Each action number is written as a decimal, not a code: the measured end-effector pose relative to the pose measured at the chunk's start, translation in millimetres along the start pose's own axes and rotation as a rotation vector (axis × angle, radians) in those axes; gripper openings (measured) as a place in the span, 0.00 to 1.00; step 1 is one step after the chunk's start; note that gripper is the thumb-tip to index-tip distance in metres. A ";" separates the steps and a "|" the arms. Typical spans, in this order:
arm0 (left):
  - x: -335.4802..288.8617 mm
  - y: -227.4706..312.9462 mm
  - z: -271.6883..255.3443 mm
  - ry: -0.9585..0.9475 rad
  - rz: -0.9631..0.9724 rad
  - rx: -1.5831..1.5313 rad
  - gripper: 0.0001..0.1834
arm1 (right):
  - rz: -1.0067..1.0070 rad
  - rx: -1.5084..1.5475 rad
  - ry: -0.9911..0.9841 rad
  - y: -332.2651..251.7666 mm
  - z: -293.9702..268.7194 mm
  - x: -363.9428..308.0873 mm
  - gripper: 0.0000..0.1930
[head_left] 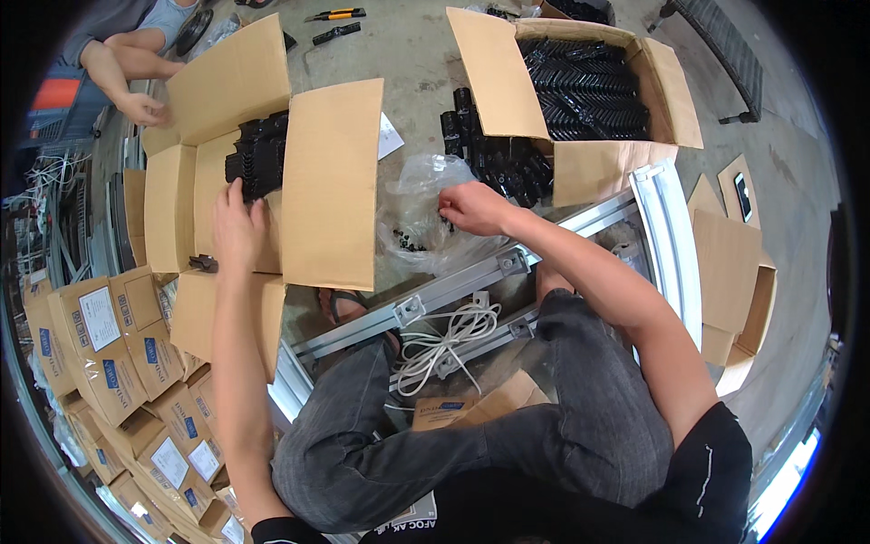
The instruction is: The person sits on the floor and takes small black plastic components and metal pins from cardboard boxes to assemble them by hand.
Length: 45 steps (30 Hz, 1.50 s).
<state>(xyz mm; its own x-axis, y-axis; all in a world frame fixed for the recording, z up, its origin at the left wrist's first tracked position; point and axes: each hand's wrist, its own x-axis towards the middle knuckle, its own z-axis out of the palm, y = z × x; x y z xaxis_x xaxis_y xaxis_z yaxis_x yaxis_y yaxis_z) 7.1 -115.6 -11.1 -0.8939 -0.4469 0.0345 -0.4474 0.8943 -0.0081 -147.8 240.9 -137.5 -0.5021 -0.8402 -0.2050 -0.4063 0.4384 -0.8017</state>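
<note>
Bag (426, 175), clear, holding black bits (408, 243); your right hand (476, 208) is overlapping it, fingers curling, pinch unclear. Left carton (331, 181), holding black parts (257, 159); your left hand (237, 231) is hovering alongside, fingers loosely spreading. Right carton (598, 161), holding stacked strips (594, 95). Concrete floor (403, 56), bearing knife (335, 14).

My left hand (238, 225) is stretched out ahead of me, its back upward, fingers pointing away, the thumb (258, 214) standing a little apart on its right side. Behind it, my left forearm (243, 363) runs almost straight back toward me. Well apart to the right of that hand, my right hand (476, 208) points leftward, its fingers bent and drawn in close; I cannot make out its fingertips clearly. Behind that hand, my right forearm (580, 263) slants back and outward to a bent elbow (651, 317).
</note>
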 end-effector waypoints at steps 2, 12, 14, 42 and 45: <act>-12.8 -8.6 10.8 0.157 0.089 0.011 0.28 | -0.055 -0.190 -0.179 10.0 15.6 11.6 0.11; -9.0 3.4 2.2 0.109 0.030 0.169 0.21 | -0.103 -0.668 -0.459 18.4 39.3 18.7 0.18; -10.2 5.9 -3.3 0.095 0.023 0.216 0.19 | -0.108 -0.739 -0.539 19.0 37.7 18.8 0.18; -6.2 -11.5 -4.8 -0.299 -0.152 -0.770 0.17 | -0.315 -0.878 -0.328 61.4 38.0 9.3 0.08; -7.0 -14.6 -6.7 -0.372 -0.290 -1.095 0.13 | -0.181 -0.761 -0.350 51.3 28.4 12.2 0.08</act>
<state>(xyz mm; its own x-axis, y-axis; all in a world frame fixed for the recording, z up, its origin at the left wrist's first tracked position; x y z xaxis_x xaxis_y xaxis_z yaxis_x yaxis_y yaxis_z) 20.0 -125.4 -4.5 -0.7973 -0.4532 -0.3986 -0.5342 0.2223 0.8156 -153.1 244.0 -197.0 -0.1663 -0.9129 -0.3727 -0.9221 0.2779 -0.2692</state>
